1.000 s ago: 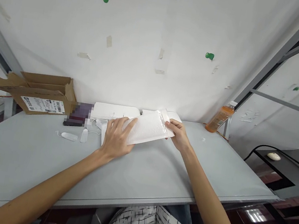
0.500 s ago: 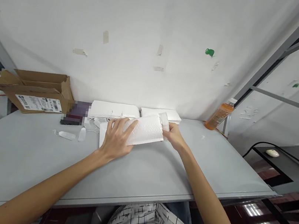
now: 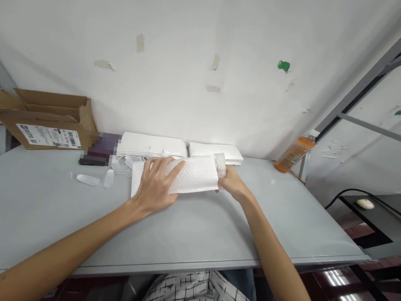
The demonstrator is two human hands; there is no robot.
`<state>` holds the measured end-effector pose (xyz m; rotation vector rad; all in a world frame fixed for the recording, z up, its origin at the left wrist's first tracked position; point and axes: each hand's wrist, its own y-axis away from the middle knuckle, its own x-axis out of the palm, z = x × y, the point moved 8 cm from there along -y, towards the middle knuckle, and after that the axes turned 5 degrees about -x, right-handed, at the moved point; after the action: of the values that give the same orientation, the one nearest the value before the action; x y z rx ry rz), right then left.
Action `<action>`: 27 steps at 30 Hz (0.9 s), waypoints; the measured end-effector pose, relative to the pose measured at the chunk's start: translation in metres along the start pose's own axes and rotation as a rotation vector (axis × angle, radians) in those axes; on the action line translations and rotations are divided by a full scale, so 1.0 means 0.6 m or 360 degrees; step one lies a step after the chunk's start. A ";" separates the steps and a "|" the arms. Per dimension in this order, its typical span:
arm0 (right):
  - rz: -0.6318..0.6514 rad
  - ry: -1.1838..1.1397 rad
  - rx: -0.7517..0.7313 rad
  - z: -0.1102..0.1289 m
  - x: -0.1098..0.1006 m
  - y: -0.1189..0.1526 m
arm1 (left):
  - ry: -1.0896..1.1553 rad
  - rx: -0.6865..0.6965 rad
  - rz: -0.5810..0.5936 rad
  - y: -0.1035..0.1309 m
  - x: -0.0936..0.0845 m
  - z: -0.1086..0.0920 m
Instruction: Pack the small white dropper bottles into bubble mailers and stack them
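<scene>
A white bubble mailer [image 3: 197, 175] lies across the far middle of the grey table [image 3: 43, 217]. My left hand [image 3: 155, 186] presses flat on its left half, fingers spread over the padding. My right hand [image 3: 231, 183] grips the mailer's right end, where the flap [image 3: 220, 164] is folded over the opening. Behind the mailer sit two flat stacks of white envelopes [image 3: 153, 147] against the wall.
An open cardboard box [image 3: 43, 117] stands at the back left. Small white plastic pieces [image 3: 86, 179] and a dark object [image 3: 93, 158] lie left of the mailer. An orange drink bottle [image 3: 294, 154] stands at the back right. A side desk with a mouse [image 3: 365, 203] is at right.
The mailer has come down from a tilt to lie nearly flat on the table. My right hand has folded the flap over the right end.
</scene>
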<state>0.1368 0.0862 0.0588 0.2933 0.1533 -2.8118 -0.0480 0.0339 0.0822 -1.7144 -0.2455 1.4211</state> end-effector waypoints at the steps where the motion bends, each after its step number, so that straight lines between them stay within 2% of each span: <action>1: 0.0016 0.0027 0.0018 -0.002 0.002 0.000 | -0.0002 0.0006 0.0003 0.001 0.000 -0.001; 9: -0.0028 -0.0026 0.0005 -0.003 -0.004 0.000 | 0.0000 -0.0009 0.0018 0.001 0.003 -0.001; 15: -0.0026 0.0065 0.0047 -0.013 -0.001 -0.002 | 0.0009 0.0001 0.0027 0.002 0.003 -0.002; 20: -0.0040 -0.0035 0.0016 -0.001 -0.007 0.001 | 0.0050 -0.0036 0.0052 0.001 0.007 0.002; 22: -0.0100 -0.0110 -0.0045 0.008 -0.016 0.001 | 0.0060 -0.0063 0.0056 0.000 0.008 0.005; 25: -0.0324 -0.0201 -0.0236 0.024 -0.038 0.002 | 0.0076 -0.0099 0.0077 -0.001 0.008 0.008; 27: -0.0398 -0.0292 -0.0318 0.030 -0.043 0.003 | 0.0074 -0.0102 0.0095 -0.003 0.007 0.008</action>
<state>0.1578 0.0897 0.0814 -0.0337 0.4545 -3.0174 -0.0500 0.0396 0.0805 -1.8181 -0.2178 1.4283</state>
